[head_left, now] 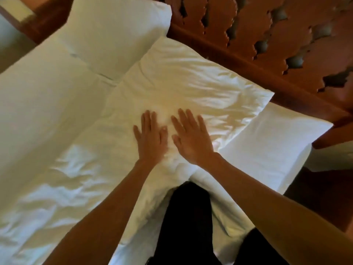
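White bed [38,96] under warm, dim light, seen from above and at a slant. Fingers [148,119] of left hand [150,140] straight and slightly fanned, laid flat on rumpled white duvet [200,79], gripping nothing. Fingers [184,119] of right hand [192,140] likewise straight and spread, palm down on same duvet, also with nothing held. Both hands side by side, thumbs near each other with a narrow strip of cloth between, not plainly touching. Bare forearms coming up from lower edge of view, left one from lower left, right one from lower right. Under and around palms, soft creases and shallow folds in duvet. Duvet lying as a long band across bed, from far end just beside headboard [267,35] down toward lower left, its near edge against dark trousers [187,217] of person standing at bedside. Right of hands, smooth bare corner of mattress [277,142], uncovered by duvet. Left of duvet, flat smooth sheet, and beyond it a plump white pillow [114,29] against headboard, close to duvet's far corner. Headboard of reddish-brown wood with carved, cut-out shapes. Brown floor [324,197] past mattress corner at right. Edges of view blurred.
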Tool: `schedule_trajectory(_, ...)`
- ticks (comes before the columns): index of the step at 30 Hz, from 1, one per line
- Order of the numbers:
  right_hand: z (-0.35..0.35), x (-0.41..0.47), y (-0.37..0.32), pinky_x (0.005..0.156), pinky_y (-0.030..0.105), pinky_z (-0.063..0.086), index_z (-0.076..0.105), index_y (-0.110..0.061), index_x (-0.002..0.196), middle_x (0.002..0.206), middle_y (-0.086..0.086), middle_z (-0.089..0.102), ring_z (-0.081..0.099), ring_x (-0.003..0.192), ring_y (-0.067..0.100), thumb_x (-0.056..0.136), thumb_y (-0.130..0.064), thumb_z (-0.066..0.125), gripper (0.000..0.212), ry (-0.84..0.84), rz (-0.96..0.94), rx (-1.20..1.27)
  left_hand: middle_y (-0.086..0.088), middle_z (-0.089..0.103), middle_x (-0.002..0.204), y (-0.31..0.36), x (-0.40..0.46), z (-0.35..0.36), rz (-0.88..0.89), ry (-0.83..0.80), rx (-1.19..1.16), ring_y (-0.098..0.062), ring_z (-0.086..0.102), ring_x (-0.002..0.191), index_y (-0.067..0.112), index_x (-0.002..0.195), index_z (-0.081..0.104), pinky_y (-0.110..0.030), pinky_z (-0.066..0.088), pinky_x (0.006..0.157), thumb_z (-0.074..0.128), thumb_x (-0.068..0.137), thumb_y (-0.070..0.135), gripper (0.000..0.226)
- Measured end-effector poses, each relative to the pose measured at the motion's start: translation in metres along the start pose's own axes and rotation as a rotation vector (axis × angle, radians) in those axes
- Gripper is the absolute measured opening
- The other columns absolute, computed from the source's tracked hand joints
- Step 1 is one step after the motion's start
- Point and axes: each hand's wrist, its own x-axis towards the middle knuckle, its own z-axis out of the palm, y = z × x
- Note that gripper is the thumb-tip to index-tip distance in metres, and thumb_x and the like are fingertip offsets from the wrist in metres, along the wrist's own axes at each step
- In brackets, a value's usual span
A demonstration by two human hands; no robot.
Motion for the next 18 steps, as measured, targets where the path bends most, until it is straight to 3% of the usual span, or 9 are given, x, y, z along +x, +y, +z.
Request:
schedule_trajectory(2, 0.018, -0.014, 0.017, 0.119, 0.051, 0.018, 0.034, -0.021, 0.151, 0.160, 0.007, 0.028, 0.026, 0.147, 0.027, 0.101, -0.042, 0.029, 0.055, -0.068, -0.131, -0.070, -0.017, 0.026, 0.158, -0.022, -0.045, 0.017, -0.039, -0.033, 0.034, -0.029, 0.024, 0.147, 0.008, 0.152, 0.028, -0.064, 0.023, 0.110, 0.026, 0.099, 0.044, 0.064)
schedule_trajectory(5, 0.037, -0.025, 0.082, 0.116, 0.048, 0.018, 0.036, -0.014, 0.151, 0.157, 0.006, 0.033, 0.034, 0.144, 0.024, 0.102, -0.042, 0.028, 0.057, -0.024, -0.010, -0.161, -0.011, 0.014, 0.163, -0.079, -0.110, 0.052, 0.092, -0.143, 0.187, -0.023, 0.012, 0.150, 0.013, 0.155, 0.017, -0.065, 0.016, 0.112, 0.020, 0.099, 0.053, 0.069)
schedule_trajectory(7, 0.042, -0.028, 0.109, 0.116, 0.051, 0.015, 0.034, -0.011, 0.151, 0.159, 0.006, 0.031, 0.032, 0.145, 0.025, 0.102, -0.040, 0.026, 0.058, 0.009, 0.054, -0.196, -0.010, 0.009, 0.163, -0.122, -0.150, 0.071, 0.173, -0.222, 0.239, -0.022, 0.009, 0.151, 0.012, 0.155, 0.014, -0.067, 0.020, 0.110, 0.010, 0.100, 0.056, 0.071)
schedule_trajectory(9, 0.046, -0.023, 0.100, 0.117, 0.056, 0.010, 0.032, -0.009, 0.151, 0.161, 0.006, 0.026, 0.026, 0.147, 0.026, 0.100, -0.035, 0.026, 0.058, 0.094, 0.139, -0.200, -0.013, 0.009, 0.163, -0.143, -0.166, 0.088, 0.192, -0.237, 0.267, -0.025, 0.010, 0.150, 0.009, 0.155, 0.012, -0.069, 0.021, 0.109, 0.008, 0.100, 0.058, 0.073)
schedule_trajectory(12, 0.047, -0.015, 0.029, 0.117, 0.058, 0.003, 0.027, -0.004, 0.152, 0.162, 0.012, 0.019, 0.014, 0.150, 0.031, 0.099, -0.028, 0.033, 0.059, 0.232, 0.304, -0.101, -0.020, 0.004, 0.162, -0.109, -0.151, 0.102, 0.088, -0.158, 0.216, -0.032, 0.004, 0.150, 0.008, 0.155, 0.001, -0.069, 0.004, 0.111, 0.008, 0.098, 0.060, 0.077)
schedule_trajectory(13, 0.051, -0.019, 0.001, 0.117, 0.058, 0.006, 0.031, -0.004, 0.151, 0.160, 0.014, 0.023, 0.017, 0.149, 0.032, 0.098, -0.027, 0.036, 0.058, 0.291, 0.231, -0.098, -0.021, 0.002, 0.162, -0.091, -0.148, 0.106, 0.034, -0.129, 0.168, -0.033, 0.001, 0.150, 0.008, 0.155, -0.001, -0.066, 0.000, 0.111, 0.006, 0.098, 0.061, 0.078)
schedule_trajectory(15, 0.082, -0.040, -0.040, 0.117, 0.058, 0.016, 0.045, -0.010, 0.146, 0.155, 0.015, 0.035, 0.026, 0.146, 0.032, 0.095, -0.026, 0.040, 0.053, 0.360, -0.103, -0.160, -0.021, 0.001, 0.162, -0.071, -0.155, 0.115, 0.005, -0.112, 0.147, -0.032, 0.001, 0.151, 0.006, 0.155, 0.001, -0.062, 0.000, 0.113, 0.005, 0.098, 0.058, 0.077)
schedule_trajectory(17, 0.113, -0.069, -0.039, 0.116, 0.054, 0.024, 0.049, -0.021, 0.144, 0.155, 0.008, 0.037, 0.028, 0.146, 0.026, 0.096, -0.026, 0.045, 0.048, 0.302, -0.335, -0.255, -0.021, 0.002, 0.162, -0.086, -0.172, 0.121, 0.118, -0.137, 0.218, -0.032, 0.001, 0.151, 0.002, 0.155, 0.007, -0.061, 0.006, 0.117, 0.014, 0.099, 0.057, 0.078)
schedule_trajectory(18, 0.121, -0.080, -0.025, 0.117, 0.051, 0.025, 0.046, -0.024, 0.146, 0.157, 0.003, 0.034, 0.027, 0.147, 0.023, 0.098, -0.027, 0.046, 0.048, 0.267, -0.344, -0.300, -0.018, 0.001, 0.162, -0.102, -0.185, 0.122, 0.201, -0.174, 0.246, -0.030, -0.002, 0.151, 0.002, 0.155, 0.008, -0.059, 0.009, 0.118, 0.019, 0.099, 0.058, 0.080)
